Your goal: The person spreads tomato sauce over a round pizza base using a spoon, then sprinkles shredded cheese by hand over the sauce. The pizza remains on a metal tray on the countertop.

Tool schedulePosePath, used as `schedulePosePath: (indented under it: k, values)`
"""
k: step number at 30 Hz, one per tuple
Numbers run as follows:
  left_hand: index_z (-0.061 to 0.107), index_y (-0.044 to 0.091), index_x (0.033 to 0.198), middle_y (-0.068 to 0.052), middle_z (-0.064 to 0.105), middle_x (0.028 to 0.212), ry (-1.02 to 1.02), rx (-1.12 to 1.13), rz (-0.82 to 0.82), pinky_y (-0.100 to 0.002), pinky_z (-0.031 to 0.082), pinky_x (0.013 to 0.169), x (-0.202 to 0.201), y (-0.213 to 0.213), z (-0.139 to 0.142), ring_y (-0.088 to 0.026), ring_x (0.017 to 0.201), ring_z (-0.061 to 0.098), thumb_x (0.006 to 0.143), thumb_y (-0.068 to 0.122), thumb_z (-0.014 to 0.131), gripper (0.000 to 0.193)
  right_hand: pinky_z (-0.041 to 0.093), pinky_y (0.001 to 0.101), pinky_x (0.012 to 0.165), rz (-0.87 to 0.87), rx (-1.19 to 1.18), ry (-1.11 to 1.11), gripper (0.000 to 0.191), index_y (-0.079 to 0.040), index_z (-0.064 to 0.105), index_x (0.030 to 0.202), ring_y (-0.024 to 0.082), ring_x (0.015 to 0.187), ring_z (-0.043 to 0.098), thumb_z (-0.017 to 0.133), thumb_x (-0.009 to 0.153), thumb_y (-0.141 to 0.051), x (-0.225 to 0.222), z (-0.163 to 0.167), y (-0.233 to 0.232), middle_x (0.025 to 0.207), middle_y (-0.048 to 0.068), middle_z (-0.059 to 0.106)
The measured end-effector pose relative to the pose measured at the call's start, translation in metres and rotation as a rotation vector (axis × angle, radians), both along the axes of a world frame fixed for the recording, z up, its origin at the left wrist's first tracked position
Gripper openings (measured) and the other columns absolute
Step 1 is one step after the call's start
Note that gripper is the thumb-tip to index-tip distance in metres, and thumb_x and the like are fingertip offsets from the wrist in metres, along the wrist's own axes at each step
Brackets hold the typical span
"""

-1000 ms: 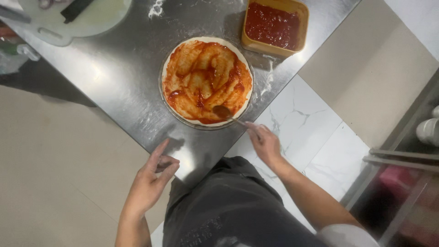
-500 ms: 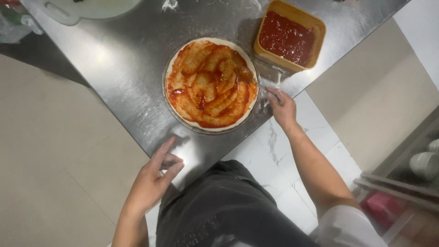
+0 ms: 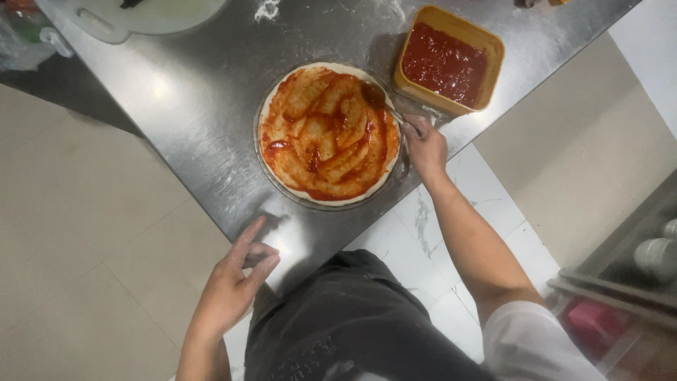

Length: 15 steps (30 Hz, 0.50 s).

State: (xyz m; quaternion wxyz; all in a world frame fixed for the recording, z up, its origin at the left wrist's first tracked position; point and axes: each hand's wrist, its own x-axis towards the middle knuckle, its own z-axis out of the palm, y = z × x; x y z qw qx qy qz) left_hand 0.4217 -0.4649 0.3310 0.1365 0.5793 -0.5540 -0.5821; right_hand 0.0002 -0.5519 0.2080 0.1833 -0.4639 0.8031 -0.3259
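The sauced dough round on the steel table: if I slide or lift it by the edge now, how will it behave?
The dough round looks thin and flat, so it would probably flop and stretch if lifted by one edge. Wet red sauce covers nearly all of it, likely adding weight and smearing. Flour specks on the steel table suggest it may slide rather than stick. The right hand holds a spoon on it.

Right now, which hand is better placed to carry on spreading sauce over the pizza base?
Right. The right hand holds the spoon, its bowl on the sauced pizza base beside the sauce tub. The left hand rests empty at the steel table's edge.
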Motion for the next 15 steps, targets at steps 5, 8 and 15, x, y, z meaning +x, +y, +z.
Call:
schedulePosePath:
  k: [5, 8, 15]
  values:
    - [0.04, 0.022, 0.155, -0.004, 0.077, 0.112, -0.02, 0.014, -0.052, -0.037, 0.059, 0.078, 0.004, -0.005, 0.0, -0.02, 0.105, 0.072, 0.088, 0.033, 0.068, 0.073, 0.052, 0.0316, 0.092, -0.096, -0.009, -0.039, 0.023, -0.013, 0.074, 0.119, 0.02, 0.104, 0.071, 0.068, 0.1, -0.025, -0.008, -0.014, 0.049, 0.115, 0.008, 0.077]
    - [0.04, 0.019, 0.155, -0.005, 0.075, 0.111, 0.044, 0.006, -0.089, -0.035, 0.059, 0.081, 0.005, -0.009, -0.001, -0.019, 0.106, 0.072, 0.089, 0.031, 0.068, 0.072, 0.051, 0.0296, 0.094, -0.147, -0.064, -0.297, 0.024, -0.014, 0.075, 0.121, 0.014, 0.104, 0.066, 0.067, 0.101, -0.022, 0.0, -0.021, 0.084, 0.114, 0.004, 0.076]
    - [0.041, 0.016, 0.154, -0.006, 0.075, 0.106, 0.115, -0.089, -0.151, -0.034, 0.057, 0.088, 0.008, -0.014, -0.002, -0.019, 0.098, 0.072, 0.09, 0.024, 0.07, 0.071, 0.052, 0.0292, 0.091, -0.019, 0.099, -0.331, 0.027, -0.011, 0.074, 0.122, 0.014, 0.1, 0.067, 0.066, 0.099, -0.023, 0.063, -0.012, 0.128, 0.109, 0.002, 0.076]
